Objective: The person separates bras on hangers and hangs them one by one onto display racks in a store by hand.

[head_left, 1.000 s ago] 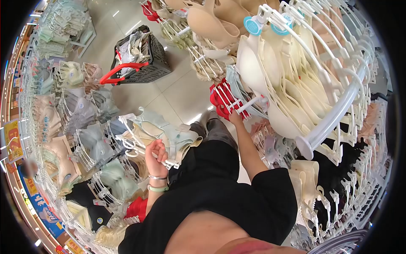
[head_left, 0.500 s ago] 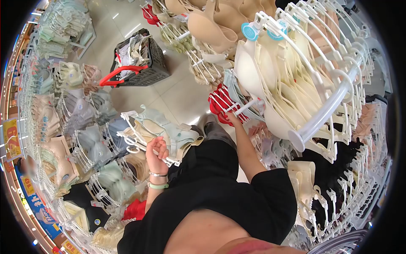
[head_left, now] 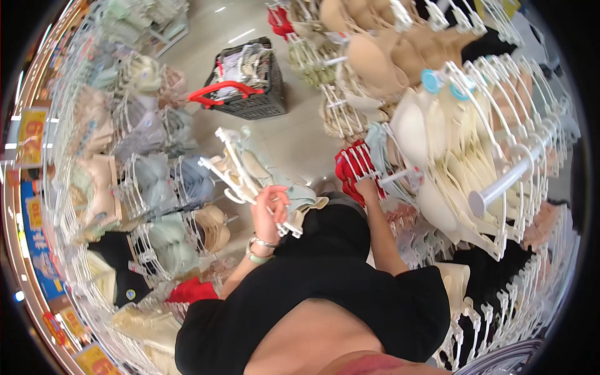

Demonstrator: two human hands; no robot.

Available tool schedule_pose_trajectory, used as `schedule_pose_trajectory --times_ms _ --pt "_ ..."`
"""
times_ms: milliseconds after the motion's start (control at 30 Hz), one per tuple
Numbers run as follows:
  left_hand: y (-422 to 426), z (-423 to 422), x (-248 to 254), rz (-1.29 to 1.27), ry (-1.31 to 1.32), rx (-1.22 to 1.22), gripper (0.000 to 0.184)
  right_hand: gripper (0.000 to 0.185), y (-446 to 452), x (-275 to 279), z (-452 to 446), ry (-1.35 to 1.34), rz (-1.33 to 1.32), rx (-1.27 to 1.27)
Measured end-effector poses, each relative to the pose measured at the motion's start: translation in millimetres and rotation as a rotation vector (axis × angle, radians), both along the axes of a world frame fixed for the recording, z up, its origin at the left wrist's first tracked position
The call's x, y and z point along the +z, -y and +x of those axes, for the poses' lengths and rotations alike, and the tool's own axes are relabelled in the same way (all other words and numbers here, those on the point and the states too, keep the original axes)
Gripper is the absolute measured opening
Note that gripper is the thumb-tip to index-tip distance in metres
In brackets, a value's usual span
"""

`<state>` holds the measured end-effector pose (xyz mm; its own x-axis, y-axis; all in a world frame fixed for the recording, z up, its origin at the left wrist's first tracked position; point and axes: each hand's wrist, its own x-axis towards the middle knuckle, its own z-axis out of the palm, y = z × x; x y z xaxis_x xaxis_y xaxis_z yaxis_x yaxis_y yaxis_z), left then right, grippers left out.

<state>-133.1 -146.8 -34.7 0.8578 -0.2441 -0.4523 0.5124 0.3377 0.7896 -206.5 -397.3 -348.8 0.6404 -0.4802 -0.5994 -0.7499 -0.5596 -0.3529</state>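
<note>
In front of my body, my left hand (head_left: 272, 212) is closed around several white plastic hangers (head_left: 234, 169). Pale green and beige bras (head_left: 294, 194) hang from them, close to my black trousers. My right hand (head_left: 367, 187) reaches down to a row of red bras (head_left: 351, 165) on white hangers, hung low on a rack arm (head_left: 400, 176). Its fingers are closed at the front of this row and partly hidden by it. Pale blue bras (head_left: 379, 139) hang just beside the red ones.
A dark shopping basket (head_left: 256, 103) with a red handle stands on the tiled floor, filled with garments. Cream bras (head_left: 450, 150) hang from a thick white rail (head_left: 515, 169) on the right. Beige bras (head_left: 381, 59) hang beyond. Packed racks of pastel bras (head_left: 147, 178) line the left.
The view has swung, so the basket and racks appear further right. My left hand still holds the hangers, now tilted differently. My right hand stays at the red bras.
</note>
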Motion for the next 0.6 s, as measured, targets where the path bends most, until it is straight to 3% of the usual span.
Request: schedule_pose_trajectory --times_ms 33,100,167,233,267,333,400,433,467,533,600 --pt "3 -2 4 0.02 0.051 -0.025 0.04 0.042 -5 21 10 0.01 0.001 0.029" --pt "6 -2 4 0.007 0.164 -0.076 0.047 0.038 -22 81 28 0.402 0.472 0.041" --pt "16 -1 3 -0.035 0.293 -0.011 0.048 0.029 -46 182 43 0.66 0.897 0.035" --pt "15 4 1 -0.022 0.504 -0.036 0.055 0.022 -65 276 47 0.764 1.101 0.15" --pt "17 8 2 -0.028 0.507 -0.031 0.055 0.022 -74 292 52 1.026 0.981 0.353" --pt "23 14 4 0.18 0.719 0.005 0.061 0.024 -89 326 63 1.074 0.878 0.485" --pt "20 14 6 0.21 0.7 -0.042 0.066 0.029 -99 329 72 0.908 0.916 0.45" --pt "20 16 6 0.323 0.779 -0.036 0.065 0.032 -99 328 75 0.724 0.999 0.476" --pt "20 18 6 0.435 0.858 -0.031 0.064 0.03 -102 331 77 0.742 1.0 0.546" --pt "17 19 3 0.406 0.806 -0.088 0.064 0.027 -102 325 77 0.688 0.944 0.653" --pt "12 29 -5 0.36 0.724 -0.146 0.063 0.026 -104 323 79 0.627 0.958 0.607"
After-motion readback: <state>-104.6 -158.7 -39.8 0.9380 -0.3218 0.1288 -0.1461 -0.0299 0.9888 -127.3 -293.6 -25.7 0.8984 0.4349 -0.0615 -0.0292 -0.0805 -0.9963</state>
